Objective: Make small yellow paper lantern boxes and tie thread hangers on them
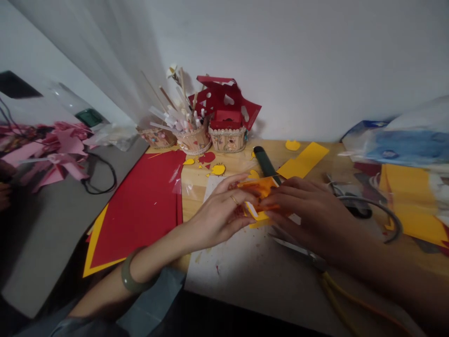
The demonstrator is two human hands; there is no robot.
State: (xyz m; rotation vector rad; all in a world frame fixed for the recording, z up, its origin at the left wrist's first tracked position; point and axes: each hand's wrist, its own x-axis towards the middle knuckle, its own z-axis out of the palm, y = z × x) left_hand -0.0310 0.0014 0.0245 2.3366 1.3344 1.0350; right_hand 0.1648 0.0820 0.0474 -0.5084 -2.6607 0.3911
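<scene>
Between my two hands is a small folded yellow-orange paper box (261,187), held above a pale work sheet (224,271). My left hand (224,206), with a ring on one finger, grips its left side. My right hand (305,206) is closed around the right side, its fingertips partly inside the fold. A white strip shows at the box's near edge, and much of the box is hidden by my fingers. Scissors (308,255) with yellow handles lie under my right forearm. A dark green cylindrical tool (264,161) lies just behind the box.
Red paper sheets (140,206) over yellow ones lie left. Decorated baskets (228,140) with pens, sticks and a red cut-paper piece stand by the wall. Yellow paper (303,160), scraps (218,169), a cable (389,217) and a blue plastic package (396,145) surround the work sheet.
</scene>
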